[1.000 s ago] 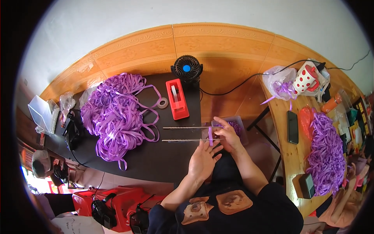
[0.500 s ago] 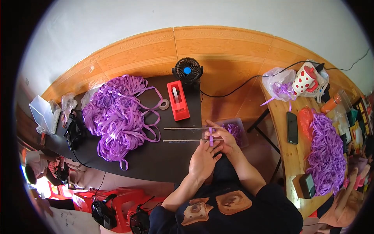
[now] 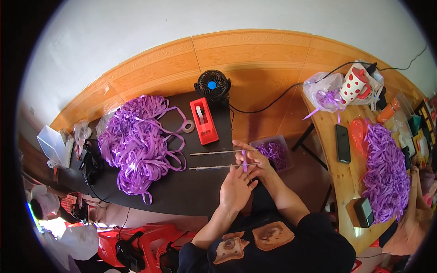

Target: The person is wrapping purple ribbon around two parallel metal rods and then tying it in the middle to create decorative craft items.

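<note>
Two thin metal rods reach out side by side over the dark table, their right ends at my hands. A short piece of purple ribbon runs across both rods. My right hand is bent round the ribbon from the right, one finger stretched out above the upper rod; its grip is partly hidden. Just below the lower rod, my left hand is turned palm up with fingers spread, the tips close to the ribbon's lower end. Whether those tips touch the ribbon is too small to tell.
On the dark table lie a heap of purple ribbon, a tape roll, a red tape dispenser and a black fan. A bin holds purple pieces. The wooden table bears a phone and more ribbon.
The whole view has shifted slightly. My hands, the rods and the ribbon keep nearly the same arrangement, with small finger movements. People at the lower left and right edges have moved.
</note>
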The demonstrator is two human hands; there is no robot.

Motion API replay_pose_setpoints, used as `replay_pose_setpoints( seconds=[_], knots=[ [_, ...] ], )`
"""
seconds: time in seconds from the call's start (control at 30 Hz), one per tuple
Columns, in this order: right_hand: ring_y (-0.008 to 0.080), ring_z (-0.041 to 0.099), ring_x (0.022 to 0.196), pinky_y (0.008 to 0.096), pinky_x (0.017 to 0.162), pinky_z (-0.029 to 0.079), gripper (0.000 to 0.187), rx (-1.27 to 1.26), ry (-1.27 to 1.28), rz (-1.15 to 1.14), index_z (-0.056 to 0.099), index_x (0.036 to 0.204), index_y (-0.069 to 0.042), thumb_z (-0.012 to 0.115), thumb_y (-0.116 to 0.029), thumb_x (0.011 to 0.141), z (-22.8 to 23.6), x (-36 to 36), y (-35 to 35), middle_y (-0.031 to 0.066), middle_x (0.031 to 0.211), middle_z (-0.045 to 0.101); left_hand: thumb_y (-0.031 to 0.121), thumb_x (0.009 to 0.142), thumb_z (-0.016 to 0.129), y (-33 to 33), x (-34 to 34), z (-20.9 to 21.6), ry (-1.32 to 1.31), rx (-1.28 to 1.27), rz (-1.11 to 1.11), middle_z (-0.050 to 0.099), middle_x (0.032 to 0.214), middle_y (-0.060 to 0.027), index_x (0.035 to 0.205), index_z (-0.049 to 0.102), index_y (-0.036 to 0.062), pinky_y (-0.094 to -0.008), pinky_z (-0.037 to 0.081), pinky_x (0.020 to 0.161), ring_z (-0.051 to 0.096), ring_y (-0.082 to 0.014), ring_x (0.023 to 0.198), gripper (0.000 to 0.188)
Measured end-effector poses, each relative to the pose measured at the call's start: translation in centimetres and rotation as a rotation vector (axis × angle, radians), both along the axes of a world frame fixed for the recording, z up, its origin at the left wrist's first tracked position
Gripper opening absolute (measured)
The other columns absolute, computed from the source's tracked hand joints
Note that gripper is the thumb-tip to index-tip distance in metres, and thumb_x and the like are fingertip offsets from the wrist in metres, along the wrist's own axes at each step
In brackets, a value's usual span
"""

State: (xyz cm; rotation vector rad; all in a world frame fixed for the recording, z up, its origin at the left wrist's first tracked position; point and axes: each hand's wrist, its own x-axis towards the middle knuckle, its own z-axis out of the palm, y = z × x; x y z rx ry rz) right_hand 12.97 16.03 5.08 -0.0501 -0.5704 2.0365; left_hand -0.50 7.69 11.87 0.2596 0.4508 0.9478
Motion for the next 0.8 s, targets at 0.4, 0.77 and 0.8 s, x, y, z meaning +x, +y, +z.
replay_pose_setpoints(
  seconds=[0.4,0.77,0.8],
  knots=[
    [0.0220,0.051,0.086,0.0350,0.080,0.045,0.062,-0.071,0.035,0.053,0.037,0.138,-0.007,0.054,-0.043,0.091,0.3,0.0,0.2,0.0092,0.084,0.053,0.051,0.095,0.037,-0.1,-0.2,0.0,-0.006,0.010,0.000,0.045,0.132,-0.0135,0.132,0.036,0.0007,-0.0390,0.033,0.097,0.041,-0.0286,0.124,0.063],
    [0.0240,0.050,0.089,0.0358,0.082,0.045,0.061,-0.045,0.119,0.052,0.038,0.138,-0.008,0.053,-0.043,0.091,-0.6,0.0,0.2,0.0087,0.085,0.052,0.051,0.094,0.039,-0.1,0.0,0.0,-0.012,0.012,-0.003,0.047,0.130,-0.0124,0.130,0.039,0.0019,-0.0385,0.032,0.097,0.042,-0.0264,0.122,0.061],
    [0.0249,0.052,0.089,0.0367,0.082,0.046,0.061,-0.053,0.128,0.063,0.038,0.139,-0.007,0.055,-0.041,0.091,-0.5,0.0,0.3,0.0101,0.087,0.054,0.051,0.094,0.039,-0.1,0.0,0.1,-0.011,0.013,-0.002,0.047,0.130,-0.0124,0.130,0.039,0.0019,-0.0385,0.032,0.097,0.042,-0.0264,0.122,0.061]
  ],
)
